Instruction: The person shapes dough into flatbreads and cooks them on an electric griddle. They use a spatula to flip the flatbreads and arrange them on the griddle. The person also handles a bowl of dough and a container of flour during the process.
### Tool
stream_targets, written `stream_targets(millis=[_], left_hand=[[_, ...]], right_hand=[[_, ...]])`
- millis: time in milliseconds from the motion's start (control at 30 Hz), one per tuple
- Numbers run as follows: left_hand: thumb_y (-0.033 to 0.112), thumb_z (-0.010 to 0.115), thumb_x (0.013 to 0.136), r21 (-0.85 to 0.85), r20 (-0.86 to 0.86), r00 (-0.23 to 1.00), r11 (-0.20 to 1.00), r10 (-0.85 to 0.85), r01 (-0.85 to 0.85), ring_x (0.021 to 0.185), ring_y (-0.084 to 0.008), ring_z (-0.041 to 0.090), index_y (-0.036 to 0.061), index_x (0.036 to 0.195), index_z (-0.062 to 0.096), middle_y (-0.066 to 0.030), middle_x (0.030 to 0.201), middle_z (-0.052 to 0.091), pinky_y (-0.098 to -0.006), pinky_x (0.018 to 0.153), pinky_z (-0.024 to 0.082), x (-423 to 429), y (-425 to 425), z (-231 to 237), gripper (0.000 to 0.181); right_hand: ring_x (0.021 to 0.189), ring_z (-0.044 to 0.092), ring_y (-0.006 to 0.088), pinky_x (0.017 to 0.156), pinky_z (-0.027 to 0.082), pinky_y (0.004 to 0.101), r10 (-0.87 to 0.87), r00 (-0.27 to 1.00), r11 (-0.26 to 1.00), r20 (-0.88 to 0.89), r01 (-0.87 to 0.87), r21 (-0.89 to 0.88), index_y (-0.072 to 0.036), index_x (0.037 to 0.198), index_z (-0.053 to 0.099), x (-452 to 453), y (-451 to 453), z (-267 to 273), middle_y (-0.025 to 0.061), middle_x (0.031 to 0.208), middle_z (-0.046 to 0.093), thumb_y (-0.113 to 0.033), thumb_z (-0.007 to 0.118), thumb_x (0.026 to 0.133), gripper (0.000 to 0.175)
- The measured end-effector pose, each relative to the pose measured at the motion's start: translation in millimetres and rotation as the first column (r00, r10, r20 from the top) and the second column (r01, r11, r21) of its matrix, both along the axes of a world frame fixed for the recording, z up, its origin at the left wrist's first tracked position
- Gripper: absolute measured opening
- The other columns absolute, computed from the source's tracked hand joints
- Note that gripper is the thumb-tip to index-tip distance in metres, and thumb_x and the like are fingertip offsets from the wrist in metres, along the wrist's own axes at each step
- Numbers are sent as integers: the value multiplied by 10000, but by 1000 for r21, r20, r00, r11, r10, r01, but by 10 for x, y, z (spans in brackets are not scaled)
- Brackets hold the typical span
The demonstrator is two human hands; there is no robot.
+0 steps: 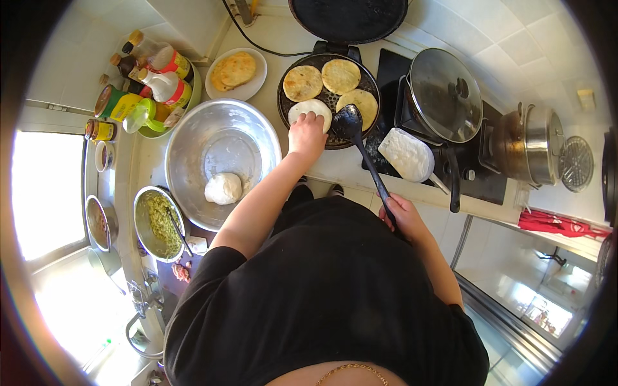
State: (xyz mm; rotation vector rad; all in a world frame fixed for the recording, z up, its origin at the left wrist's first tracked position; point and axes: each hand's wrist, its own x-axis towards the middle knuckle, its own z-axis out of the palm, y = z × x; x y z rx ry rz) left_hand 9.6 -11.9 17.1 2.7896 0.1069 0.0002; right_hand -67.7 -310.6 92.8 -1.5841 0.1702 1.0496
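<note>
My left hand [308, 134] rests its fingertips on a pale, uncooked-looking flatbread [304, 112] at the front left of a round electric griddle [331, 100]. Browned flatbreads [302, 83] lie on the same plate, behind and to the right. In my right hand [403, 218] is the handle of a black ladle or turner [371, 161], whose head touches the front right flatbread [359, 107]. Left of the griddle, a white plate [261, 79] holds browned flatbread. A ball of dough [223, 188] sits in a large steel basin [176, 159].
Behind the griddle its dark lid [348, 17] stands raised. To the right are a lidded pan [445, 96], a scoop of flour [406, 153] and a steel pot [543, 144]. Bottles [169, 89] and a steel bowl of chopped green filling [164, 224] stand left.
</note>
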Motion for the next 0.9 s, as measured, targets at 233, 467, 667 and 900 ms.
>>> stream_targets(millis=[233,467,667,900], left_hand=[[165,773,711,88,-48,998,995,-51,55,1043,-268,576,112,1002,607,-68,1024,589,-403,848,504,97,10,-77,338],[143,743,702,140,-32,990,980,-137,140,1001,-274,595,105,984,592,-73,1001,602,-409,822,509,136,39,-119,322],[104,709,704,158,40,984,973,-174,166,918,-264,622,100,947,572,-62,901,622,-405,766,513,133,69,-181,279],[120,721,724,78,59,983,983,-173,168,889,-276,631,102,942,567,-79,883,628,-410,766,517,115,149,-105,268]], right_hand=[[552,500,85,478,410,223,-19,1000,1000,-10,19,0,-58,1290,541,3,11,33,57,776,605,-250,401,1045,341],[520,495,86,462,400,224,-24,1000,999,-5,24,-29,-41,1194,570,38,13,96,59,753,615,-243,410,1039,301],[502,525,101,449,417,238,42,996,994,-80,-49,-94,-25,1057,573,124,-40,486,78,737,634,-223,415,1020,256],[505,540,119,454,444,250,88,988,989,-129,-102,-105,-19,1104,555,156,12,336,85,742,633,-231,414,1017,269]])
